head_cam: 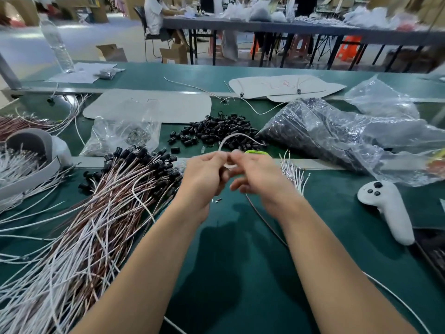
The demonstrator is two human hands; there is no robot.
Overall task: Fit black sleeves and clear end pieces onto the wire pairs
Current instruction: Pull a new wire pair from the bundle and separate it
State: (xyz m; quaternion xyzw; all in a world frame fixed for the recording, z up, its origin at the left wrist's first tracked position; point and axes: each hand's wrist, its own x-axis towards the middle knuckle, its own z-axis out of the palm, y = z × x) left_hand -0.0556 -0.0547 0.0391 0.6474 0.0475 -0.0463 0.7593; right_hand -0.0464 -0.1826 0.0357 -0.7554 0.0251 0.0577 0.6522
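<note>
The big clear bag (320, 131) on the right lies slumped open on its side, full of black sleeves, and more black sleeves (216, 131) sit in a loose heap on the green table (240, 261) beside its mouth. A smaller clear bag (125, 136) left of the heap holds small clear pieces, too blurred to make out. At far left a grey tub (31, 143) lies tipped over, with white wires beside it. I hold the wire pair (240, 135) above the table in front of me. My left hand (204, 174) and right hand (257, 177) meet at it, fingers curled, thumbs and forefingers pinching it, though blur hides the exact contact. Its white strand loops up and away from my fingertips, then bends right, its free end pointing at the big bag. A brown strand trails back toward me. The finished bundle (108, 213) lies on my left, sleeved ends pointing away.
</note>
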